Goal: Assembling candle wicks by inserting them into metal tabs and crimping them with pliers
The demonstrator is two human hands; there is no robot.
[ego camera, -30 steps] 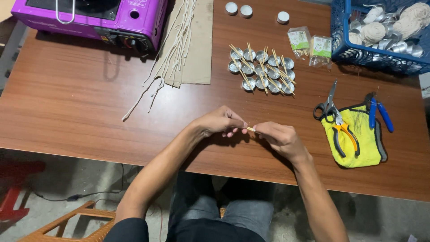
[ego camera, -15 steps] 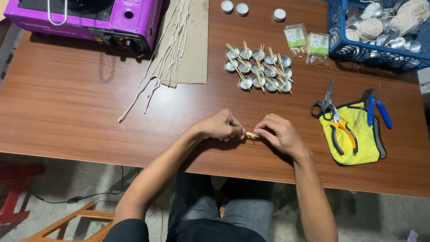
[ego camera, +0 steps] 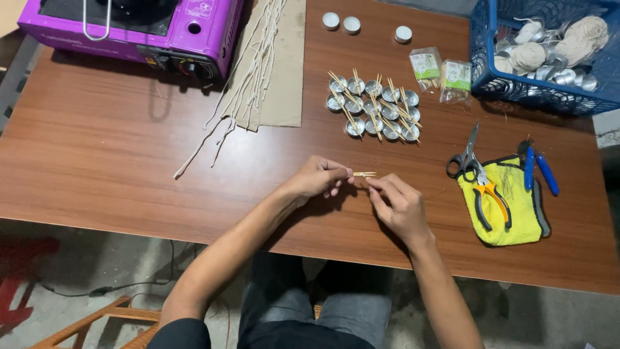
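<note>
- The left hand (ego camera: 318, 177) pinches one end of a pair of thin wooden sticks (ego camera: 364, 174) between thumb and fingertips.
- The sticks lie level just above the brown table (ego camera: 116, 155), pointing toward the right hand (ego camera: 395, 203).
- The right hand's curled fingertips meet the sticks' far end; whether they grip it, I cannot tell.
- A cluster of small metal cups (ego camera: 374, 110) with sticks lies beyond the hands.

Left hand (ego camera: 316, 178) pinching what look like toothpicks (ego camera: 364, 174), right hand (ego camera: 397, 203) touching
</note>
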